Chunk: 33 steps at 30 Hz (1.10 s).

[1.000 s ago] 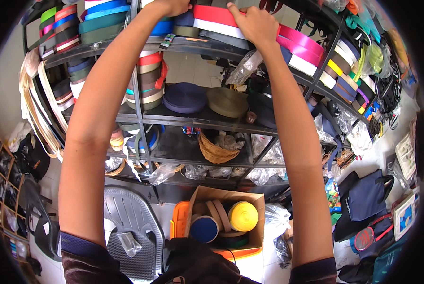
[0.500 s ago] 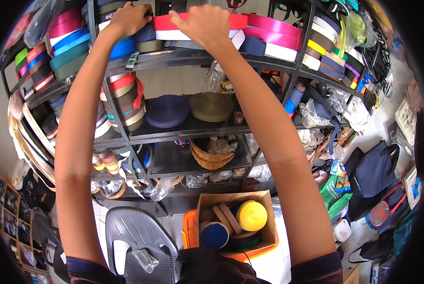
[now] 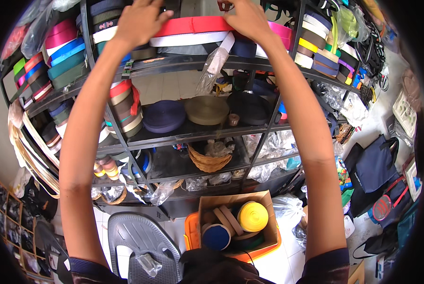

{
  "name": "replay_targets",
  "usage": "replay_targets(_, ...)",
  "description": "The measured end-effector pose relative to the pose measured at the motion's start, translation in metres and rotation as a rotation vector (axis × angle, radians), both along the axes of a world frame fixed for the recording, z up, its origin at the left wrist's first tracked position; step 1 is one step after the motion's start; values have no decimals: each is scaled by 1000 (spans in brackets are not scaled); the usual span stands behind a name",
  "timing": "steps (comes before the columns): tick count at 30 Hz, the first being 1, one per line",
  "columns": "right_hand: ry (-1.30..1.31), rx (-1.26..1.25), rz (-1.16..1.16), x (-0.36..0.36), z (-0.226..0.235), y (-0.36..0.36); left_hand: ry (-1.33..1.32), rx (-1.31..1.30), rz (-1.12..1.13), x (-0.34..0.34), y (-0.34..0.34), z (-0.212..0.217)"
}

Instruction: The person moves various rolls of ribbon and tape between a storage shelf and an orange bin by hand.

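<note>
Dark short sleeves [image 3: 326, 275], navy cuffs [image 3: 85, 266], bare forearms [image 3: 87, 123].

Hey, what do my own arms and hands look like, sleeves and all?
Your left hand and right hand wear no gloves, and no watch or bracelet shows. The forearms are bare. Short, dark sleeves have navy edges. Some fingertips are hidden.

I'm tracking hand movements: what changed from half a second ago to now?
The right hand has moved right along the red roll, from its middle to its right end; the left hand has shifted right to the roll's left end. Grips are unclear. The cardboard box and grey chair stayed put.
</note>
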State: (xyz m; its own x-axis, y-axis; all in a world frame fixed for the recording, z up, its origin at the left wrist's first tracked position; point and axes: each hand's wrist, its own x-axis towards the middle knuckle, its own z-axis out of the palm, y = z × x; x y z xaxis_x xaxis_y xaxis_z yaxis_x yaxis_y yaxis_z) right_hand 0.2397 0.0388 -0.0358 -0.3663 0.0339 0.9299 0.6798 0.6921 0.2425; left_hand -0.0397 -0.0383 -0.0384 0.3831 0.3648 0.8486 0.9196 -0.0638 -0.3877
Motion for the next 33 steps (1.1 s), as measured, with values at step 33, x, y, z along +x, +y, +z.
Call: replay_targets(33,-123,-218,-631,16,-8,60,191,53,-71,138,59,-11)
